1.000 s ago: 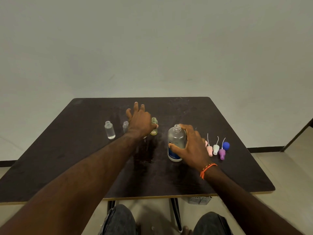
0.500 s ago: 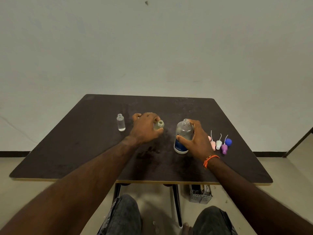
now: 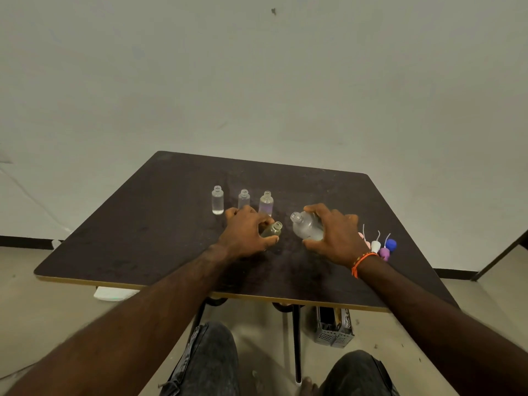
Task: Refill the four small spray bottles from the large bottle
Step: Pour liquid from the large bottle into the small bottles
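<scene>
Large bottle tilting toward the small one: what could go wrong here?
1. Both necks are narrow; the large bottle in the right hand could miss the yellowish bottle held tilted in the left hand and wet the table.
2. Three open small bottles stand just behind the left hand; a knock may tip them.

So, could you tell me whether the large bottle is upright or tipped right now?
Tipped: the right hand holds the large bottle with its uncapped neck leaning toward the small yellowish bottle.

On the tabletop, three small bottles stand at eleven o'clock of my left hand; spray caps lie at three o'clock of my right hand.
</scene>
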Demonstrator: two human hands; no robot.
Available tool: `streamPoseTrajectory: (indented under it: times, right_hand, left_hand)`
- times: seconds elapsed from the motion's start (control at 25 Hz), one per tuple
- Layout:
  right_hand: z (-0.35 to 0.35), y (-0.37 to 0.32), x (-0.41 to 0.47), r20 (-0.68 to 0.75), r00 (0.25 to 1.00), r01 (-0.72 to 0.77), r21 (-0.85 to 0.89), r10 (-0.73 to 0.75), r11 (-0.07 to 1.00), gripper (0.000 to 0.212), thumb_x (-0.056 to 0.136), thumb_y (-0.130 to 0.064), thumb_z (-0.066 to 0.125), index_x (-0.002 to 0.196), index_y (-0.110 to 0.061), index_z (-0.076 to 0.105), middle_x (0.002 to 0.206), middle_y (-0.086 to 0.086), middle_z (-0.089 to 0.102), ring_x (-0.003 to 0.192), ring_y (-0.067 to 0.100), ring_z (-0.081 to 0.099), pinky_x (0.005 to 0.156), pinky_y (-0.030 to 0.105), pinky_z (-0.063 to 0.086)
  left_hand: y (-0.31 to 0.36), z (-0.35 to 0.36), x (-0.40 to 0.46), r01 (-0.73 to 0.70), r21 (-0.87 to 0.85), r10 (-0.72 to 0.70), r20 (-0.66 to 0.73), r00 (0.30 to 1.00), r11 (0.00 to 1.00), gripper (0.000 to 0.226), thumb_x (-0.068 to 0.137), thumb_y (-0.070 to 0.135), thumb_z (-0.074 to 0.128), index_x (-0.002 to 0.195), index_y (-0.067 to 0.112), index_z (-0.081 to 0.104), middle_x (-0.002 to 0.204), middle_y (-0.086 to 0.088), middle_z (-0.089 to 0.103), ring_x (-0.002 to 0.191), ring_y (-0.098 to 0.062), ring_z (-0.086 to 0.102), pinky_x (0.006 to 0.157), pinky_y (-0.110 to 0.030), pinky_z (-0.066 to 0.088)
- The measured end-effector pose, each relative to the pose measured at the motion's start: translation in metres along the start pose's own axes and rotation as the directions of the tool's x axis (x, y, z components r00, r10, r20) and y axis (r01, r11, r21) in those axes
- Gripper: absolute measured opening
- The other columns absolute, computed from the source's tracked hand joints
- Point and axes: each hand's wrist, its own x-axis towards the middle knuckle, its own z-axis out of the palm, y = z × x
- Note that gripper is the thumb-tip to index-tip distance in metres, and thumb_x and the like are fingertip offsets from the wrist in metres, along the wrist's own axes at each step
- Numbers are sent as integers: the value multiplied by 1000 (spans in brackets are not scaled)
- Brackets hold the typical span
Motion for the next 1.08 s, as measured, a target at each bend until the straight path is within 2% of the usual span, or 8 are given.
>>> streamPoseTrajectory:
  times: [0.12, 0.32, 0.72, 1.08]
  right_hand:
    - [-1, -1, 5, 47, 998, 56, -135, -50, 989, 74, 76, -46, 73, 142, -36, 43, 133, -6, 58, 118, 20, 51, 95, 40, 24]
    - [0, -1, 11, 88, 995, 76, -287, -53, 955, 79, 76, -49, 70, 148, -41, 38, 144, -8, 53, 125, 20, 46, 96, 43, 27]
    - [-7, -3, 14, 102, 991, 112, -338, -82, 935, 80, 78, -50, 68, 150, -41, 35, 149, -9, 50, 128, 19, 43, 99, 45, 27]
    - [-13, -3, 15, 122, 986, 150, -393, -110, 907, 81, 78, -49, 68, 151, -40, 34, 148, -9, 50, 128, 20, 42, 96, 46, 29]
  left_hand:
    - [-2, 0, -2, -24, -9, 24, -22, 999, 1000, 45, 85, 59, 71, 125, 38, 71, 102, 13, 65, 111, -12, 46, 105, -44, 25]
    - [-3, 5, -4, -42, -61, 40, -35, 999, 997, 44, 82, 59, 67, 121, 39, 73, 91, 16, 66, 107, -12, 46, 100, -43, 24]
    - [0, 3, 2, -52, -39, 50, -35, 998, 998, 46, 85, 56, 72, 127, 39, 71, 90, 18, 62, 108, -11, 43, 96, -38, 21]
    - [5, 7, 2, -47, -31, 47, -2, 999, 998, 49, 86, 57, 72, 131, 38, 70, 105, 14, 68, 115, -13, 44, 102, -42, 21]
